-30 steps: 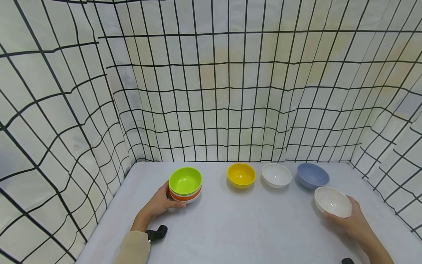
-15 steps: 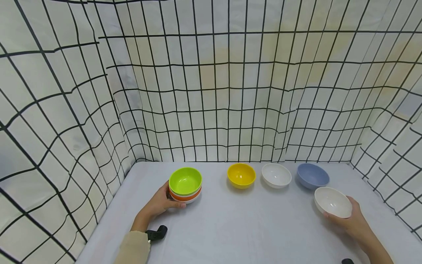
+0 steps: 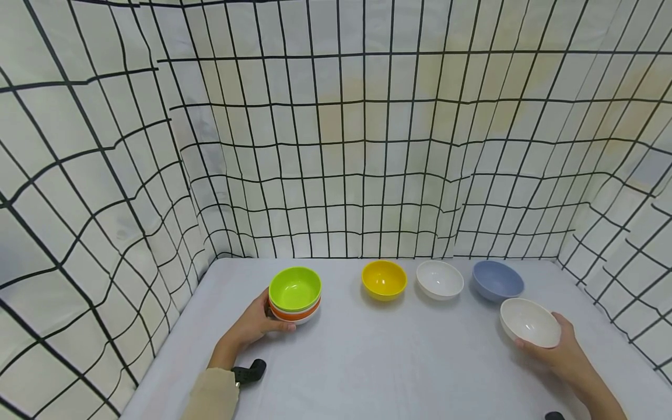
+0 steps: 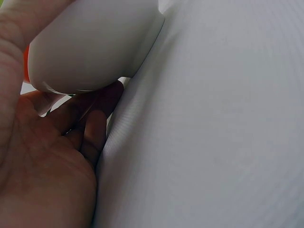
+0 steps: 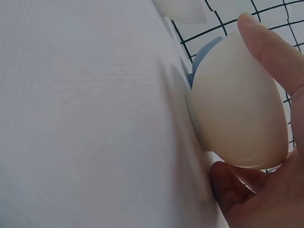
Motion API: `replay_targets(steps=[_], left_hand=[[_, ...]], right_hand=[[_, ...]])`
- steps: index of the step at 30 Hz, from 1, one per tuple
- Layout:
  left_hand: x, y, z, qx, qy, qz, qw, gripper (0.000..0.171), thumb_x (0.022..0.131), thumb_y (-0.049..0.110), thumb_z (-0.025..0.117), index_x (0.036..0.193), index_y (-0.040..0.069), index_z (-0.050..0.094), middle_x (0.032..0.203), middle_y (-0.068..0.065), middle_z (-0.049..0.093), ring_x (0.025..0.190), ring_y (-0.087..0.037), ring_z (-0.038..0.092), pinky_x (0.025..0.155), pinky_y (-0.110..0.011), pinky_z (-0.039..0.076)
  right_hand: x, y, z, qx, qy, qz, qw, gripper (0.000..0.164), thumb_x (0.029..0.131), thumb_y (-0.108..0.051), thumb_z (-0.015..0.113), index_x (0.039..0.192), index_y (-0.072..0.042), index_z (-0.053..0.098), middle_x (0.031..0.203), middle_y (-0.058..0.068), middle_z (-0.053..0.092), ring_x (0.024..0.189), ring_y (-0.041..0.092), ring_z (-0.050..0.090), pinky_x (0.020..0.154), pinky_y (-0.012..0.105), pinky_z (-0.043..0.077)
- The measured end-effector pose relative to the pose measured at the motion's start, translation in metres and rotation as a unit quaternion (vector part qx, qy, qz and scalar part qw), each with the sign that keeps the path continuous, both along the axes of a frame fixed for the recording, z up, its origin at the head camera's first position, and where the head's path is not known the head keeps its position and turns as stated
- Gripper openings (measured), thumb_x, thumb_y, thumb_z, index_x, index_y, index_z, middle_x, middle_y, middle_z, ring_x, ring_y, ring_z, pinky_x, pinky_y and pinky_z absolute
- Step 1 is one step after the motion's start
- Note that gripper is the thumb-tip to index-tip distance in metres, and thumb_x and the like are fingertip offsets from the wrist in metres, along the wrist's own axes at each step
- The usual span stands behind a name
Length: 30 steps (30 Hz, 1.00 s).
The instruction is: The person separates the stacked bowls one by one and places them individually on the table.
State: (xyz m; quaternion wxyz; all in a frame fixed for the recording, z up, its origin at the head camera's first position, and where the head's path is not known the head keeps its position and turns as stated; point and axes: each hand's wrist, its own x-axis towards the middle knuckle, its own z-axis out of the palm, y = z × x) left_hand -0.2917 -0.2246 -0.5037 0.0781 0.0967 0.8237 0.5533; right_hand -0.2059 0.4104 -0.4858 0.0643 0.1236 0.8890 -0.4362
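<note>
At the left of the table, my left hand [image 3: 254, 324] holds a stack of nested bowls, thumb along the near side and fingers around the left. A green bowl [image 3: 295, 289] tops the stack, with an orange bowl [image 3: 296, 315] below it. The lowest is a white bowl [image 4: 95, 47], its foot right at the cloth in the left wrist view. On the right, my right hand [image 3: 566, 349] grips another white bowl [image 3: 530, 322], thumb on its near side and fingers at the far right. That bowl leans slightly, its foot close to the cloth in the right wrist view [image 5: 232, 104].
Along the back stand a yellow bowl [image 3: 384, 280], a second white bowl [image 3: 440, 280] and a blue bowl [image 3: 497, 281]. The blue one is just behind the bowl in my right hand. A white cloth covers the table [image 3: 388, 361]; black-gridded white walls [image 3: 325, 128] enclose it.
</note>
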Motion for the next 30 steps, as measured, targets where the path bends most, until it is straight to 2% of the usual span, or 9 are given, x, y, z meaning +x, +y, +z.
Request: replay_targets(steps=[4,7,13,18,22,25,28,29,30], left_hand=[[0.000,-0.001,-0.002,-0.002,-0.001,0.002,1.0000,0.112,0.069,0.023,0.097,0.158,0.014,0.030,0.156,-0.010,0.047,0.143,-0.032,0.043,0.123,-0.057,0.030],[0.000,-0.001,-0.003,-0.006,-0.001,0.002,1.0000,0.113,0.069,0.025,0.097,0.159,0.014,0.029,0.156,-0.010,0.046,0.144,-0.032,0.042,0.123,-0.057,0.029],[-0.001,-0.001,-0.004,0.001,-0.001,0.001,1.0000,0.113,0.069,0.024,0.097,0.159,0.015,0.029,0.157,-0.010,0.046,0.145,-0.033,0.041,0.123,-0.058,0.028],[-0.001,-0.002,-0.003,0.000,0.003,-0.003,1.0000,0.112,0.070,0.024,0.096,0.159,0.014,0.029,0.156,-0.010,0.046,0.144,-0.032,0.042,0.123,-0.058,0.029],[0.000,-0.001,-0.003,-0.007,0.004,0.001,1.0000,0.111,0.069,0.024,0.097,0.158,0.015,0.030,0.155,-0.009,0.047,0.142,-0.031,0.044,0.122,-0.057,0.030],[0.000,0.000,-0.003,-0.016,0.004,0.005,0.9999,0.112,0.069,0.026,0.097,0.158,0.015,0.030,0.155,-0.009,0.048,0.141,-0.030,0.045,0.122,-0.056,0.031],[-0.001,0.000,-0.003,-0.018,0.004,0.008,0.9998,0.112,0.069,0.026,0.097,0.159,0.015,0.030,0.156,-0.010,0.048,0.142,-0.031,0.044,0.122,-0.057,0.030],[-0.001,0.000,-0.003,-0.020,0.003,0.008,0.9998,0.113,0.069,0.027,0.097,0.159,0.015,0.029,0.156,-0.010,0.047,0.142,-0.031,0.044,0.122,-0.057,0.030],[-0.001,0.000,-0.003,-0.023,0.006,0.005,0.9997,0.113,0.070,0.028,0.096,0.159,0.015,0.028,0.156,-0.010,0.047,0.142,-0.032,0.044,0.122,-0.058,0.030]], right_hand=[[0.000,0.002,0.004,0.020,-0.037,-0.009,0.999,0.132,0.092,-0.055,0.070,0.152,0.004,-0.032,0.158,0.046,-0.005,0.143,0.065,0.014,0.114,0.074,0.024],[0.001,0.001,0.009,0.045,-0.026,-0.028,0.998,0.131,0.091,-0.059,0.069,0.154,0.003,-0.028,0.160,0.043,-0.007,0.143,0.065,0.013,0.112,0.075,0.025],[0.007,-0.009,0.019,0.092,0.068,-0.077,0.990,0.117,0.093,-0.056,0.068,0.160,0.004,-0.007,0.158,0.043,0.006,0.134,0.061,0.020,0.095,0.073,0.038],[0.014,-0.033,0.032,0.097,0.160,-0.084,0.979,0.101,0.096,-0.047,0.069,0.161,0.003,0.009,0.156,0.041,0.018,0.136,0.059,0.020,0.097,0.072,0.034],[0.018,-0.062,0.047,0.077,0.210,-0.065,0.973,0.087,0.099,-0.039,0.067,0.159,0.002,0.019,0.155,0.036,0.026,0.138,0.055,0.025,0.103,0.072,0.031],[0.019,-0.085,0.053,0.074,0.261,-0.023,0.962,0.076,0.098,-0.031,0.069,0.155,0.002,0.029,0.151,0.029,0.037,0.135,0.044,0.035,0.118,0.038,0.034],[0.016,-0.108,0.055,0.085,0.310,0.034,0.946,0.066,0.096,-0.024,0.073,0.147,-0.001,0.040,0.143,0.020,0.050,0.126,0.015,0.045,0.101,0.003,0.028],[0.014,-0.115,0.056,0.085,0.320,0.053,0.942,0.063,0.095,-0.022,0.075,0.145,-0.002,0.043,0.139,0.017,0.055,0.121,0.006,0.047,0.093,-0.002,0.026],[0.013,-0.122,0.056,0.081,0.324,0.072,0.940,0.061,0.094,-0.021,0.075,0.144,-0.004,0.044,0.135,0.015,0.059,0.117,0.000,0.049,0.094,-0.001,0.029]])
